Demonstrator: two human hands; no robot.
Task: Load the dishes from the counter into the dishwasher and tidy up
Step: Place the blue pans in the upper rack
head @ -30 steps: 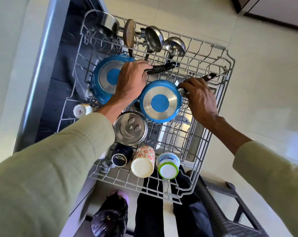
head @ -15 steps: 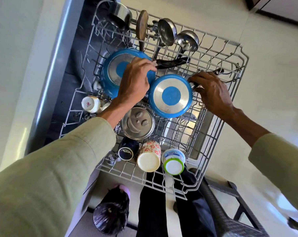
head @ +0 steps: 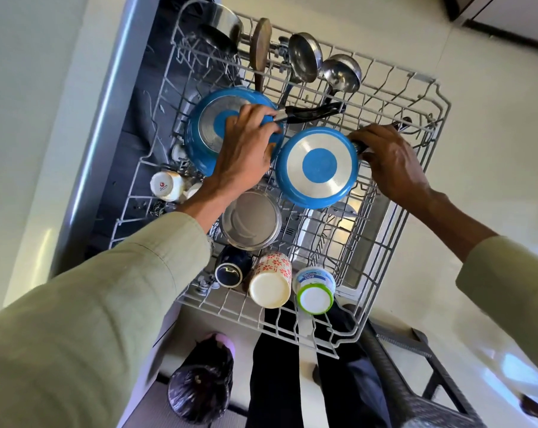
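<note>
Pale floor shows under the rack (head: 428, 193). Left hand (head: 246, 152) rests, fingers loosely spread, on one pan (head: 212, 131); right hand (head: 391, 162) pinches the other pan (head: 318, 166) by its handle, which could snag the wires and tip it.

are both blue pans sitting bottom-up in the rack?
Yes: the left blue pan and the right blue pan both show their metal bases with a blue centre disc facing up in the dish rack.
</note>
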